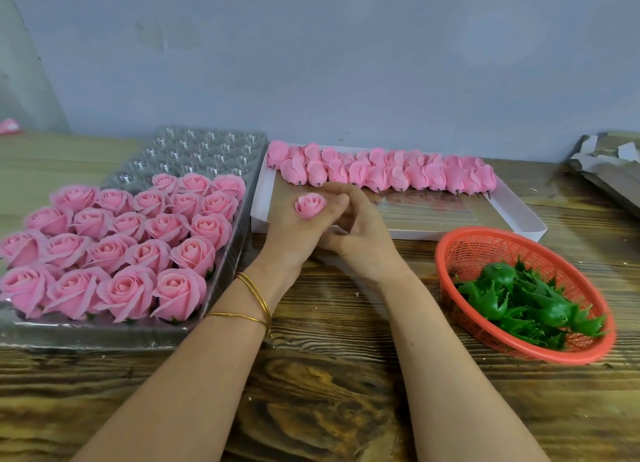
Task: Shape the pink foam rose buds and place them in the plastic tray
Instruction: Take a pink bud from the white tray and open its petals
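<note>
My left hand point(298, 229) holds a small pink foam rose bud point(310, 205) upright, fingers curled round its base. My right hand point(360, 233) lies against the left from the right, its fingers bent toward the bud's lower side; what they touch is hidden. On the left stands the clear plastic tray point(194, 150), its near rows filled with several opened pink roses point(117, 250), its far cups bare. Behind my hands a white shallow box point(519, 215) carries a row of closed pink buds point(388, 172) along its far edge.
An orange mesh basket point(485, 243) with several green plastic calyxes point(523, 302) sits at the right. Torn cardboard point(609, 170) lies at the far right. A grey wall runs behind the wooden table point(329, 392). A pink scrap point(8, 126) lies far left.
</note>
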Demonstrator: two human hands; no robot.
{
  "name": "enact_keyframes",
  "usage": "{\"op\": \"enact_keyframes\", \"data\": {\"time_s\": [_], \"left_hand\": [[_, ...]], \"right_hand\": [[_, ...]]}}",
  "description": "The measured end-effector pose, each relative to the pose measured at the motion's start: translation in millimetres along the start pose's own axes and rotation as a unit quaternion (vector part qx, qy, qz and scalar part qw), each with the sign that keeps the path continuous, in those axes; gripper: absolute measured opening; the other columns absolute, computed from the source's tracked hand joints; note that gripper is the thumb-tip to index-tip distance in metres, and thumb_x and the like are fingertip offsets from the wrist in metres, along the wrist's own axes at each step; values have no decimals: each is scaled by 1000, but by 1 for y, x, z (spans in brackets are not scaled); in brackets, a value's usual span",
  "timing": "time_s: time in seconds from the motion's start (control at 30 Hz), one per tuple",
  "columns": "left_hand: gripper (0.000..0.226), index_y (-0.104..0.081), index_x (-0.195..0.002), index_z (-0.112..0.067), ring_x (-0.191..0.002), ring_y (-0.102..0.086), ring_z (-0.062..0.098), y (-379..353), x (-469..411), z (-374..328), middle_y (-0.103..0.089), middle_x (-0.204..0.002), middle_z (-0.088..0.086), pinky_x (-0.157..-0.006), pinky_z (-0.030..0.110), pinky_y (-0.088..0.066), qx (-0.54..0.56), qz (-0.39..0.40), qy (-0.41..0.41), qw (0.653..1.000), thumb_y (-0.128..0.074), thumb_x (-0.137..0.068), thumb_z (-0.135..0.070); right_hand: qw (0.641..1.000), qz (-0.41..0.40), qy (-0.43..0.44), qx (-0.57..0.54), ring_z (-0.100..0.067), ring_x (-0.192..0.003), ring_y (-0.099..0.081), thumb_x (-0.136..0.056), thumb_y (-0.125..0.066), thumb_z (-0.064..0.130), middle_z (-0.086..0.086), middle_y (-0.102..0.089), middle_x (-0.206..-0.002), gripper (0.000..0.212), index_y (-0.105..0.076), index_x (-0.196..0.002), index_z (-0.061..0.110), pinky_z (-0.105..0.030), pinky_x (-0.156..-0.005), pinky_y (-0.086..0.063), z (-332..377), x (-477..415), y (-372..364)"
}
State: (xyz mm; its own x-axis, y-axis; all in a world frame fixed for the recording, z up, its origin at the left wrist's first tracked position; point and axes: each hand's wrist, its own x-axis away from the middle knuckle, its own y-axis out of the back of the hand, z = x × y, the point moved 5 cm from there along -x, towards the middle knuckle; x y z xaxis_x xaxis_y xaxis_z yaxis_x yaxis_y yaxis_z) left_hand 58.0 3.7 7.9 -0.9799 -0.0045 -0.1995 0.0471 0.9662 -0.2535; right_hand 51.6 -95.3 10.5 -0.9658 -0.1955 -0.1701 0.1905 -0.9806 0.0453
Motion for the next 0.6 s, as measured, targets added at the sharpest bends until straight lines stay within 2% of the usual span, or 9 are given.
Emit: {"op": "enact_keyframes", "data": {"time_s": [0.1, 0.17, 0.27, 0.37, 0.5, 0.6], "left_hand": [[4, -71, -80, -11, -72, -68, 14, 1, 2, -3, -72, -74, 2, -64, 26, -57, -7, -5, 3, 1000, -72, -81, -8], [9, -71, -75, -14, -71, -67, 14, 1, 2, -4, -71, -71, 0, -69, 27, -56, -22, -5, 2, 1000, -73, -80, -8], [4, -70, -78, -10, -75, -67, 17, 1, 1, -3, -71, -73, 3, -72, 30, -56, -20, -4, -1, 1000, -72, -82, -10], [8, -68, -82, -6, -67, -67, 13, -1, 0, 0, -70, -70, 1, -60, 23, -55, 8, -12, 5, 1000, -66, -88, -12], [13, -71, -80, -16, -69, -69, 12, -1, -2, 6, -72, -72, 1, -59, 23, -55, 20, -45, 30, 998, -65, -91, -20], [14, -72, -83, -15, -75, -71, 14, -1, -3, 8, -74, -78, 3, -61, 23, -55, 23, -42, 35, 998, -65, -91, -23]], "right_hand": [[1000, 17, 0, 1, -21, -114, -64, -77, -64, -19, -13, -64, -122, 65, -44, -132, 9, -45, -97, -53, -2, -1, -2], [1000, 22, -2, 0, -22, -115, -63, -79, -62, -20, -14, -63, -123, 64, -43, -134, 7, -43, -98, -53, -3, -2, -2], [1000, 22, 0, 2, -13, -107, -66, -78, -62, -19, -10, -65, -118, 66, -45, -135, 8, -32, -88, -56, -4, -2, -2], [1000, 19, -2, -7, -8, -94, -67, -72, -60, -26, -6, -66, -111, 67, -49, -126, 13, -25, -73, -54, -4, -3, -4], [1000, 5, 20, 7, -19, -96, -67, -71, -68, -22, -12, -67, -109, 61, -53, -119, 13, -32, -79, -57, -1, -3, -5], [1000, -7, 27, 14, -29, -100, -67, -72, -70, -19, -12, -66, -108, 58, -53, -120, 10, -40, -83, -57, 1, -1, -5]]}}
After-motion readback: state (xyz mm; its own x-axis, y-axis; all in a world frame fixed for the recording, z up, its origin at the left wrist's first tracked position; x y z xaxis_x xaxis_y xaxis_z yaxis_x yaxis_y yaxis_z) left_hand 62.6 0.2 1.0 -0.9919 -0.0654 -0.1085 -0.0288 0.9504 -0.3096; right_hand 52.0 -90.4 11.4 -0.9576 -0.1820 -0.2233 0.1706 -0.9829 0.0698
